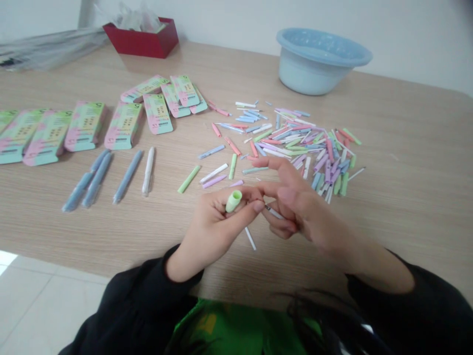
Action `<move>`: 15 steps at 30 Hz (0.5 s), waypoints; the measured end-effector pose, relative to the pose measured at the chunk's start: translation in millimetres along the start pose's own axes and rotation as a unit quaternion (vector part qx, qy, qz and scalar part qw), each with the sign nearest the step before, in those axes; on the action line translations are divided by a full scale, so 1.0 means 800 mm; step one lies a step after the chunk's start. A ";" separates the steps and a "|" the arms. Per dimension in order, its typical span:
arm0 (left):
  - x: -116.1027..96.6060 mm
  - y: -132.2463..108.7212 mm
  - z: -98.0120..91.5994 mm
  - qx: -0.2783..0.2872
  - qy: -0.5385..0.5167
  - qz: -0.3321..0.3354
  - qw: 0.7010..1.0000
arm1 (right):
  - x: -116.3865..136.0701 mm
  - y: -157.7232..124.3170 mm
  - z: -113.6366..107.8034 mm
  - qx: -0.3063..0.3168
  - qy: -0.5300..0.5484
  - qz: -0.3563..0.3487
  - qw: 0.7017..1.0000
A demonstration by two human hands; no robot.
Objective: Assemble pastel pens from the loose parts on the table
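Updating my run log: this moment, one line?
left hand: holds green tube | right hand: at thin white rod | beyond: loose pen parts

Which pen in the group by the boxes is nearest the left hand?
The white pen, at the group's right end; the other pens are blue.

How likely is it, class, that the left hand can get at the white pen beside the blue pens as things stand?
Probably yes: nothing upright stands between the left hand and the white pen, though the hand holds a green barrel, which might hamper its grip.
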State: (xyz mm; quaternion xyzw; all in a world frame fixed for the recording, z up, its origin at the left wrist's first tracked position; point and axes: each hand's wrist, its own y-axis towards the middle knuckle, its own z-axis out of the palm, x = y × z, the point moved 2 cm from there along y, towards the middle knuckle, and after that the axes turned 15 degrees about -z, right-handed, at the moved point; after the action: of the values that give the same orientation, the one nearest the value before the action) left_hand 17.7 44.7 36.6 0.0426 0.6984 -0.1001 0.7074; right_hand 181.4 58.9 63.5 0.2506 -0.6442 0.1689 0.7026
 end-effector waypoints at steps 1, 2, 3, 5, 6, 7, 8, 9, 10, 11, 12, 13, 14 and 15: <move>0.002 0.000 -0.002 -0.012 -0.013 -0.010 1.000 | 0.000 -0.001 -0.001 -0.001 -0.004 -0.004 1.000; 0.003 0.001 -0.005 -0.023 -0.028 -0.018 0.999 | 0.001 -0.002 -0.002 -0.001 -0.014 -0.010 1.000; 0.004 0.001 -0.006 -0.031 -0.043 -0.023 0.998 | 0.002 -0.003 -0.003 0.002 -0.031 -0.014 0.999; 0.004 0.001 -0.008 -0.033 -0.067 -0.030 0.997 | 0.003 -0.008 -0.004 0.012 -0.076 -0.013 0.997; 0.004 0.001 -0.008 -0.030 -0.073 -0.033 0.996 | 0.004 -0.010 -0.003 0.019 -0.100 -0.010 0.995; 0.003 0.001 -0.008 -0.027 -0.074 -0.038 0.996 | 0.004 -0.012 -0.002 0.026 -0.123 -0.008 0.992; 0.003 0.001 -0.008 -0.025 -0.071 -0.043 0.996 | 0.004 -0.014 0.000 0.031 -0.142 -0.009 0.989; 0.002 0.000 -0.008 -0.023 -0.065 -0.049 0.996 | 0.005 -0.016 0.001 0.039 -0.154 -0.010 0.987; 0.002 0.000 -0.008 -0.021 -0.060 -0.053 0.997 | 0.005 -0.018 0.003 0.048 -0.158 -0.014 0.986; 0.001 -0.001 -0.008 -0.020 -0.056 -0.055 0.997 | 0.006 -0.019 0.004 0.055 -0.153 -0.017 0.987; 0.001 -0.001 -0.008 -0.018 -0.055 -0.056 0.997 | 0.006 -0.020 0.005 0.059 -0.142 -0.020 0.988; 0.000 -0.002 -0.008 -0.014 -0.056 -0.056 0.997 | 0.006 -0.020 0.005 0.058 -0.127 -0.020 0.990; 0.000 -0.003 -0.008 -0.007 -0.056 -0.054 0.997 | 0.006 -0.020 0.004 0.055 -0.111 -0.018 0.992; -0.001 -0.003 -0.008 0.003 -0.057 -0.050 0.997 | 0.007 -0.019 0.003 0.048 -0.098 -0.013 0.994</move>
State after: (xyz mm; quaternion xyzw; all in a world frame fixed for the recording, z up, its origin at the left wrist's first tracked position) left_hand 10.9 43.8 37.3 0.0037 0.6582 -0.1400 0.7397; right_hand 188.8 44.9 66.7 0.3080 -0.6976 0.1649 0.6256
